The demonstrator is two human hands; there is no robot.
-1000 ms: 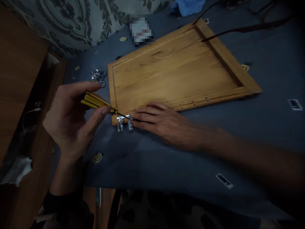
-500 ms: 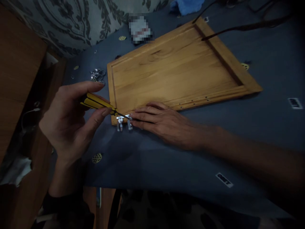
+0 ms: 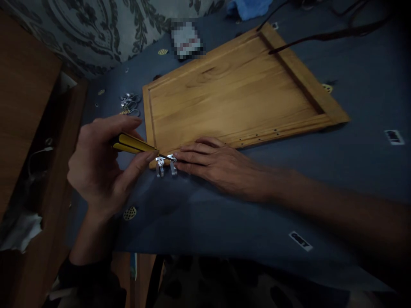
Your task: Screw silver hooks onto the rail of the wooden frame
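My left hand (image 3: 105,160) is closed around a screwdriver (image 3: 131,143) with a yellow and black handle. Its thin shaft slants down to the right, the tip meeting the right one of two silver metal clips (image 3: 171,164). Both clips sit at the near left corner of a framed wooden panel (image 3: 231,90), their curved ends hanging over its edge. My right hand (image 3: 221,167) lies flat along that edge with fingers stretched out. Its fingertips touch or nearly touch the right clip; the exact contact cannot be made out.
Several loose metal clips (image 3: 130,102) lie in a pile left of the panel. A blurred box (image 3: 187,40) and a blue cloth (image 3: 250,8) are at the back. Dark cords (image 3: 324,37) reach onto the panel's far right. A wooden cabinet (image 3: 25,98) stands at the left.
My left hand has shifted a little to the right and turned the screwdriver's handle, its tip staying at the right clip. My right hand stays in place on the panel.
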